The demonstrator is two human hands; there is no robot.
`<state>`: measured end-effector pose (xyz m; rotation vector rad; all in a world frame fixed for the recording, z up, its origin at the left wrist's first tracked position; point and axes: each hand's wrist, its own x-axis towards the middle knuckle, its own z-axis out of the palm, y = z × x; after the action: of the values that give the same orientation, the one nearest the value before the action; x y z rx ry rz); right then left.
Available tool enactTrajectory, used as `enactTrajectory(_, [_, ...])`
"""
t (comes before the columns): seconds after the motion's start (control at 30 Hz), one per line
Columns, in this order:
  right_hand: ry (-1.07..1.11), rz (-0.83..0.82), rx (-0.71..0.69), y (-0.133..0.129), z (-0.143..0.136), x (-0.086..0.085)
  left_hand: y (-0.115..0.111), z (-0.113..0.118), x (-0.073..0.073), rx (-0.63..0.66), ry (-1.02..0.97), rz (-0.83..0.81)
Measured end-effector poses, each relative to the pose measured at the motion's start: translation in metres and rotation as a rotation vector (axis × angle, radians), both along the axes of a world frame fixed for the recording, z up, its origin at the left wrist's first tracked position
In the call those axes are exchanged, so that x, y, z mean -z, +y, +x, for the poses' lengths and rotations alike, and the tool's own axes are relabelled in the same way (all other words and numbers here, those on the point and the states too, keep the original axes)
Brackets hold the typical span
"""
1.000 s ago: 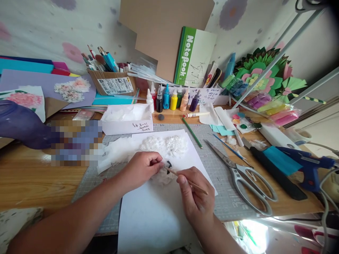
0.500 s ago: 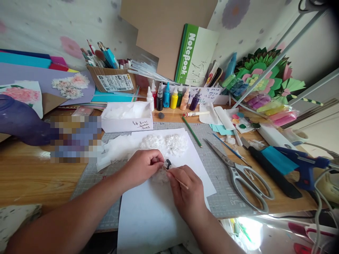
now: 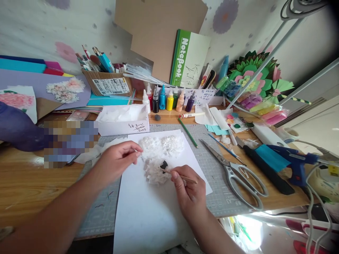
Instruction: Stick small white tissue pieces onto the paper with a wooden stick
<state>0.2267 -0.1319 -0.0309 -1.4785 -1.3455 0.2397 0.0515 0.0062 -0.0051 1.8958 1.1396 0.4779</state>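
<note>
My right hand (image 3: 189, 187) is closed on a thin wooden stick (image 3: 185, 179), whose tip meets a ruffled white paper flower (image 3: 156, 172) with a dark patch (image 3: 164, 166) at its upper right. My left hand (image 3: 120, 158) is to the left of that flower, thumb and forefinger nearly together; whether something small is between them is too blurred to tell. Two more white ruffled flowers (image 3: 173, 145) sit just above on the white sheet (image 3: 148, 211). Loose white tissue pieces (image 3: 106, 146) lie partly behind my left hand.
Large scissors (image 3: 245, 183), a green pencil (image 3: 188, 133) and a black-handled cutter (image 3: 267, 171) lie to the right. Paint bottles (image 3: 169, 101) and a white box of tissue (image 3: 123, 123) stand behind. A blue glue gun (image 3: 298, 169) rests at the far right.
My left hand has moved left, away from the flower, which now shows more fully. My right hand still holds the stick, its tip at the flower. The view has shifted slightly.
</note>
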Motion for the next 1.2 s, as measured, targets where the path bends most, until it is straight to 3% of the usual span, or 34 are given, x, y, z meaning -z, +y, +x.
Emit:
enactTrajectory(0.17, [0.01, 0.007, -0.032, -0.002, 0.0, 0.005, 0.022, -0.06, -0.006, -0.29, 0.368, 0.257])
enactTrajectory(0.33, [-0.004, -0.012, -0.044, -0.004, 0.001, 0.007, 0.028, -0.09, -0.006, -0.15, 0.467, 0.415])
enactTrajectory(0.6, [-0.036, -0.003, -0.049, -0.005, 0.001, 0.008, 0.025, -0.057, 0.002, 0.077, 0.432, 0.48])
enactTrajectory(0.9, [-0.05, 0.01, -0.07, -0.004, 0.001, 0.009, 0.028, -0.025, 0.001, 0.138, 0.492, 0.556])
enactTrajectory(1.07, [-0.027, 0.024, -0.069, -0.005, 0.0, 0.01, 0.032, -0.03, -0.005, 0.115, 0.394, 0.479])
enactTrajectory(1.2, [-0.018, 0.034, -0.068, -0.004, 0.0, 0.011, 0.033, -0.035, -0.013, 0.15, 0.342, 0.296])
